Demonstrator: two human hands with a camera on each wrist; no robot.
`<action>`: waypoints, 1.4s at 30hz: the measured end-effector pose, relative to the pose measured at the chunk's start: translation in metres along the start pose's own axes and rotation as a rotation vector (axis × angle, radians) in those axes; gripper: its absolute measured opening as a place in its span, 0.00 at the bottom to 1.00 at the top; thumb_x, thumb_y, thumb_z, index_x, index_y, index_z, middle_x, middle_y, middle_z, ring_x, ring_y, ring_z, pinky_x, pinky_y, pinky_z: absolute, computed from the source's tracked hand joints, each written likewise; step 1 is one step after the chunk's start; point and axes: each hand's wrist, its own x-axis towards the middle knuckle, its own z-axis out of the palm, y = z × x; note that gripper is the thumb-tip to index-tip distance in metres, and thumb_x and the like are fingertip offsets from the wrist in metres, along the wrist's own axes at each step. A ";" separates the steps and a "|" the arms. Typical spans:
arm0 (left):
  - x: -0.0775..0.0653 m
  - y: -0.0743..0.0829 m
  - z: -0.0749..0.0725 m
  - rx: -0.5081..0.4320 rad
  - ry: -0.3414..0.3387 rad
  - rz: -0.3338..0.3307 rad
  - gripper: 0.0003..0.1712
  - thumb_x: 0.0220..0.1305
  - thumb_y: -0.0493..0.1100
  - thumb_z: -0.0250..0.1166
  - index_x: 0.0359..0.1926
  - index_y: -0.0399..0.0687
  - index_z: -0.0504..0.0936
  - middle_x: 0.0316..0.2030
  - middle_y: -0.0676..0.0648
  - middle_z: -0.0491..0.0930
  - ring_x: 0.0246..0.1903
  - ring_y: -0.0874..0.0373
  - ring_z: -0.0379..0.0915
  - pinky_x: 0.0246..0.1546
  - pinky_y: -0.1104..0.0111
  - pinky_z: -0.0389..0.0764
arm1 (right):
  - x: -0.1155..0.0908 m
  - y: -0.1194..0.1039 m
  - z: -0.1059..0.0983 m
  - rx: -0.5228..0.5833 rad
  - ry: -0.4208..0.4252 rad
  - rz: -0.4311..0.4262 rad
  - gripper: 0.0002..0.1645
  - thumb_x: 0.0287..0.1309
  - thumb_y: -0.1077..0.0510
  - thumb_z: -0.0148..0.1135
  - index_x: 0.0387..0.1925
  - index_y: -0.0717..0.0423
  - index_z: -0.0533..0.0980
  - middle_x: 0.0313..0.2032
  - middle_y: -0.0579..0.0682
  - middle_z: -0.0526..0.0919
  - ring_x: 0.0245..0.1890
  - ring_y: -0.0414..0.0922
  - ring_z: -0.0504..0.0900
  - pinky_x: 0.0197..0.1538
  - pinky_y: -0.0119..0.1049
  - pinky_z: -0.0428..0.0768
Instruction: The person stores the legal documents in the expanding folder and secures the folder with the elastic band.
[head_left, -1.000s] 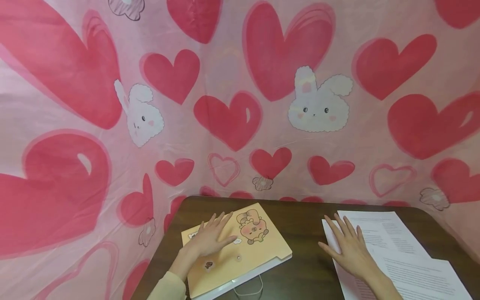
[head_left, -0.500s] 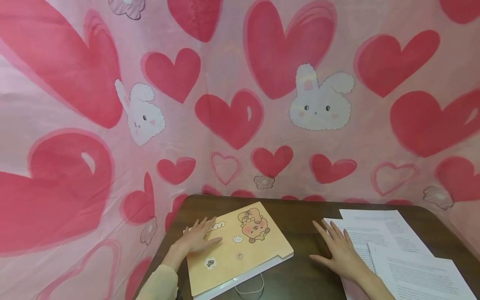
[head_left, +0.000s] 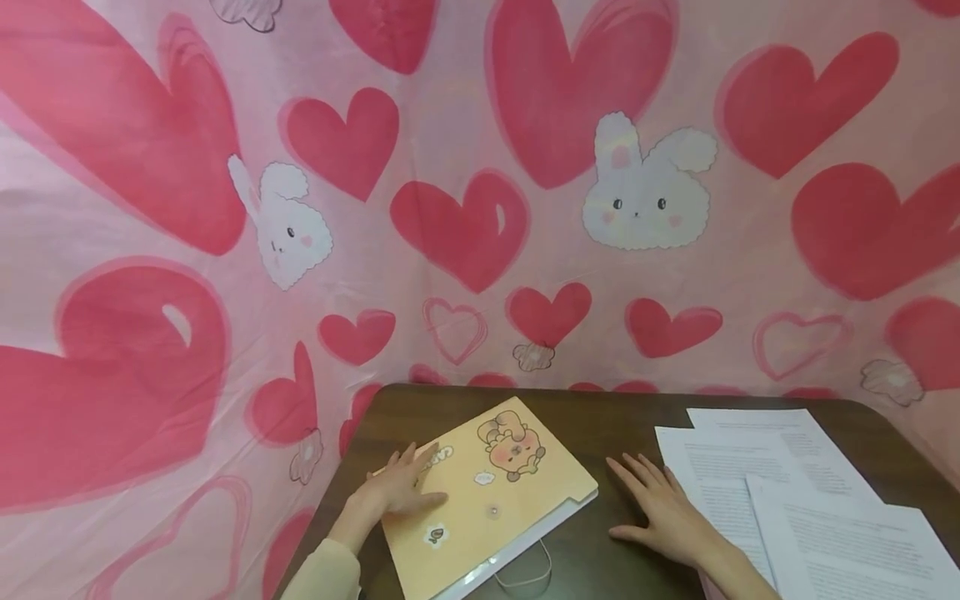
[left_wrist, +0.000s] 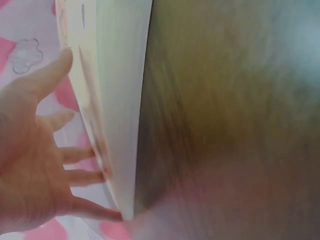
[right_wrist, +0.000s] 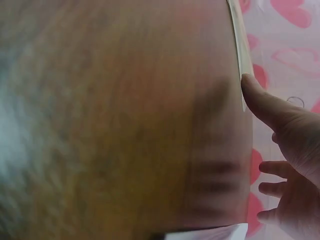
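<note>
A tan file folder [head_left: 498, 500] with cartoon stickers lies slantwise on the dark wooden table, its white edge and a loose elastic cord [head_left: 528, 579] facing the front. My left hand [head_left: 393, 492] rests at the folder's left edge, fingers spread and thumb over the cover. In the left wrist view, its fingertips meet the side of the folder [left_wrist: 117, 120]. My right hand [head_left: 663, 508] hovers with spread fingers over the table between the folder and the printed papers [head_left: 750, 450]. It holds nothing.
Several overlapping printed sheets [head_left: 847, 542] cover the right side of the table [head_left: 600, 417]. Behind the table and at its left hangs a pink curtain [head_left: 450, 100] printed with hearts and rabbits.
My left hand has drawn back from over the cover to the folder's left edge. My right hand has moved left, off the papers. The folder has turned slightly counterclockwise; the view has shifted a little.
</note>
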 end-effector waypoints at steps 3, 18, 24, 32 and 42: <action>-0.006 -0.001 0.010 0.058 -0.007 -0.011 0.58 0.62 0.80 0.70 0.86 0.70 0.61 0.84 0.26 0.54 0.79 0.13 0.51 0.57 0.05 0.52 | -0.001 -0.003 0.002 0.006 -0.023 -0.015 0.61 0.49 0.34 0.85 0.77 0.59 0.72 0.72 0.71 0.77 0.72 0.76 0.73 0.66 0.84 0.70; -0.021 0.003 0.043 0.140 0.031 -0.096 0.61 0.57 0.84 0.70 0.86 0.75 0.60 0.86 0.29 0.52 0.75 0.06 0.52 0.52 0.05 0.59 | -0.005 -0.003 0.008 0.063 -0.134 0.036 0.58 0.56 0.32 0.81 0.78 0.58 0.72 0.73 0.71 0.76 0.74 0.76 0.72 0.68 0.84 0.69; -0.023 0.004 0.048 0.168 0.074 -0.098 0.60 0.58 0.83 0.70 0.86 0.74 0.60 0.85 0.29 0.55 0.73 0.06 0.54 0.53 0.07 0.62 | -0.004 -0.004 0.008 0.063 -0.141 0.047 0.58 0.56 0.33 0.81 0.78 0.58 0.72 0.73 0.72 0.75 0.74 0.77 0.71 0.68 0.84 0.69; -0.028 0.013 0.050 0.177 0.099 -0.124 0.59 0.58 0.81 0.72 0.85 0.72 0.61 0.84 0.27 0.56 0.72 0.04 0.54 0.52 0.07 0.63 | -0.004 -0.005 0.007 0.036 -0.143 0.027 0.51 0.56 0.33 0.80 0.73 0.56 0.78 0.74 0.72 0.75 0.74 0.77 0.71 0.67 0.83 0.70; -0.048 0.049 0.035 0.151 0.073 -0.216 0.59 0.62 0.76 0.73 0.86 0.66 0.59 0.84 0.24 0.54 0.71 0.01 0.51 0.51 0.07 0.64 | -0.003 -0.006 0.007 0.065 -0.150 0.025 0.51 0.57 0.34 0.80 0.72 0.58 0.78 0.74 0.73 0.73 0.75 0.78 0.69 0.67 0.85 0.68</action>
